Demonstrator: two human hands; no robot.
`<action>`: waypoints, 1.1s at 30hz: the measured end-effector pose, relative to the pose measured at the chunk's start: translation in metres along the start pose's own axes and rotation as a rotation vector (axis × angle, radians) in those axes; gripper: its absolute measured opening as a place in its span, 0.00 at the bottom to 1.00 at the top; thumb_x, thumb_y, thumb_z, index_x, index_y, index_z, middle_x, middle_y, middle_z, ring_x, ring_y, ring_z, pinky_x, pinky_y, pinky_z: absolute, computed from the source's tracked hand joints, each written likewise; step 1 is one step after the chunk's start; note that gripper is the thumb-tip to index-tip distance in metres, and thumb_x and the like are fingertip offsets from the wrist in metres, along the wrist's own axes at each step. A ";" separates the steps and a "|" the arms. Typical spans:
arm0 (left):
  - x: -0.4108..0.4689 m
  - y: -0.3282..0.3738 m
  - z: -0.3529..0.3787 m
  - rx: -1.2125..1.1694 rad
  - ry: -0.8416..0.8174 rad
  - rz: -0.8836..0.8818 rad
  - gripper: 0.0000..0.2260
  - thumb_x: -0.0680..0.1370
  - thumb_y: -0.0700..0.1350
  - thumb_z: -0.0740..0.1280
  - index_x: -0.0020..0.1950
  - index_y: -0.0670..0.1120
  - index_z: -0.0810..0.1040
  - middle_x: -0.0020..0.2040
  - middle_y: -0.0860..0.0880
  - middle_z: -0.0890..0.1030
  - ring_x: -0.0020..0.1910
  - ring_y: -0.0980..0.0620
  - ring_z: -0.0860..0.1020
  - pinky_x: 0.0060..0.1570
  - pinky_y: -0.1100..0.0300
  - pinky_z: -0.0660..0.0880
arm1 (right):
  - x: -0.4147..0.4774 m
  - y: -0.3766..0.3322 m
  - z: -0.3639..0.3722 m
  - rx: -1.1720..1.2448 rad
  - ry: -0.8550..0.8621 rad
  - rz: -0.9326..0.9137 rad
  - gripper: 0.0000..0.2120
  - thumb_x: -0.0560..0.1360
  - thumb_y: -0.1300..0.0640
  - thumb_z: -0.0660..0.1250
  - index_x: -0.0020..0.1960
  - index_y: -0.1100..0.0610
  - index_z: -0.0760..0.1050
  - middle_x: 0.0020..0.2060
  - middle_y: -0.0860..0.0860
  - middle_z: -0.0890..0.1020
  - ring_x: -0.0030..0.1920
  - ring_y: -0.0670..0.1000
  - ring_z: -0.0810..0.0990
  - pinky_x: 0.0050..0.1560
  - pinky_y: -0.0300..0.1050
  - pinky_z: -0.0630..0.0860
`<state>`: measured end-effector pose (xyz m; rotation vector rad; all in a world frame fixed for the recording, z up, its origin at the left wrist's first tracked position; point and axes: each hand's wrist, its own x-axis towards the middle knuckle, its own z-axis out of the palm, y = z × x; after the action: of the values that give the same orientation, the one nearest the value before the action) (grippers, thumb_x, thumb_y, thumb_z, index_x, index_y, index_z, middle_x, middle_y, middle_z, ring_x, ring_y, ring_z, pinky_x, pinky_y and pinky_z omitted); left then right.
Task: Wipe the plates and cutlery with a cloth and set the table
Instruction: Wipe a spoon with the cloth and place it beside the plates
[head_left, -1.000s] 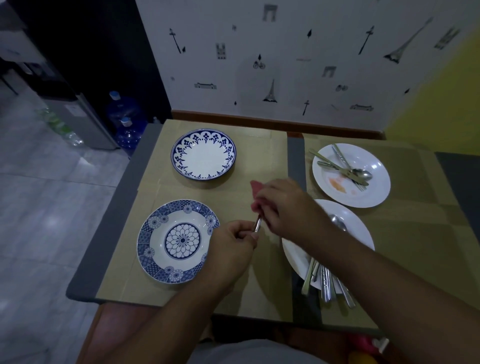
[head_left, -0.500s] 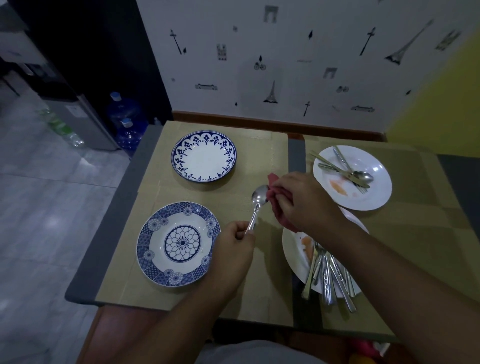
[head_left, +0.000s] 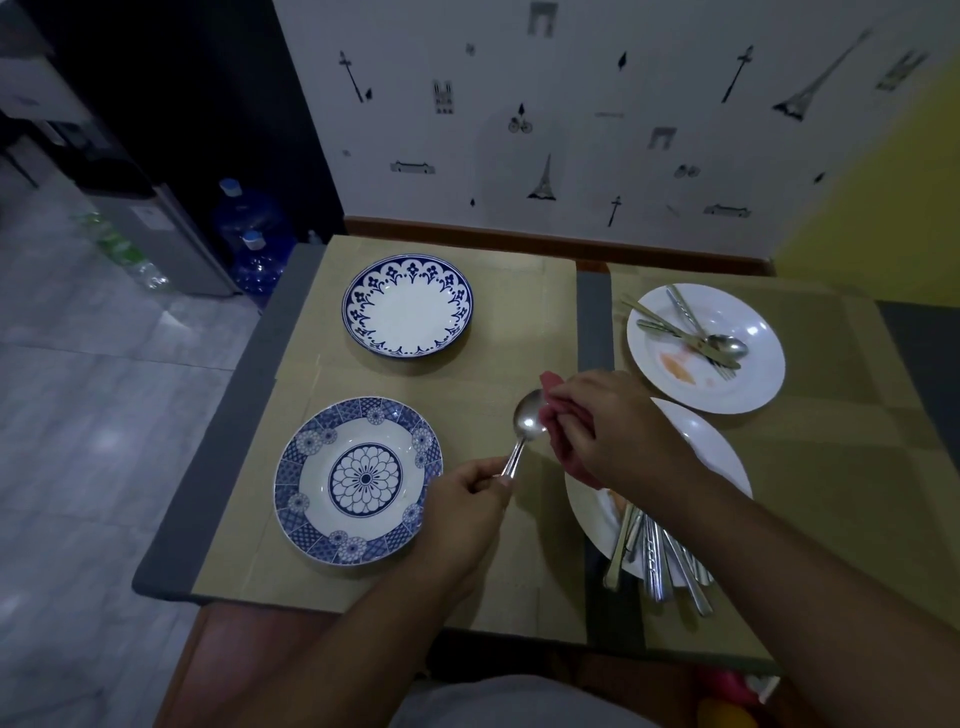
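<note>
My left hand (head_left: 470, 506) grips the handle of a steel spoon (head_left: 525, 423), bowl pointing away from me. My right hand (head_left: 618, 426) holds a red cloth (head_left: 563, 421) bunched against the right side of the spoon's bowl. Two blue-patterned plates lie on the left mat: a near plate (head_left: 358, 480) and a far plate (head_left: 408, 305). Under my right wrist a white plate (head_left: 701, 436) carries several pieces of cutlery (head_left: 657, 558). Behind it a stained white plate (head_left: 748, 379) holds a fork and spoons (head_left: 691, 335).
The table (head_left: 208, 493) has a grey edge and tan mats, with its back against a patterned wall. To the left, tiled floor with blue water jugs (head_left: 252, 228) beside a grey appliance. Something red and yellow (head_left: 732, 701) shows under the table's near right corner.
One second ago the cloth covered the spoon's bowl above my left hand. The cloth has since come off the tip and the bare bowl shows, with my right hand shifted up and to the right.
</note>
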<state>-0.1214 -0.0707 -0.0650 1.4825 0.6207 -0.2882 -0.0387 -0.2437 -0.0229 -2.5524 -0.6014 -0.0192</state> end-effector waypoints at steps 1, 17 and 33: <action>0.001 -0.003 0.000 -0.002 0.005 -0.031 0.08 0.78 0.38 0.69 0.54 0.47 0.85 0.35 0.52 0.82 0.32 0.57 0.75 0.30 0.67 0.70 | -0.004 0.002 0.001 0.003 -0.011 0.006 0.07 0.78 0.57 0.66 0.54 0.55 0.81 0.47 0.50 0.82 0.48 0.51 0.75 0.48 0.48 0.74; 0.021 -0.056 0.027 0.102 0.031 -0.297 0.03 0.77 0.36 0.71 0.49 0.40 0.83 0.44 0.40 0.85 0.34 0.50 0.83 0.28 0.63 0.77 | -0.059 0.031 0.010 0.066 -0.064 0.129 0.11 0.77 0.59 0.68 0.58 0.56 0.82 0.51 0.50 0.83 0.51 0.50 0.78 0.57 0.50 0.76; 0.023 -0.055 0.027 0.529 0.049 -0.021 0.02 0.73 0.44 0.76 0.45 0.49 0.87 0.38 0.53 0.86 0.38 0.54 0.84 0.47 0.50 0.83 | -0.068 0.031 0.012 0.095 -0.061 0.148 0.13 0.78 0.57 0.67 0.61 0.55 0.81 0.54 0.50 0.83 0.54 0.50 0.77 0.58 0.50 0.76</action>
<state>-0.1271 -0.0983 -0.1244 1.9947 0.6273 -0.4583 -0.0886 -0.2898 -0.0565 -2.5055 -0.4241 0.1366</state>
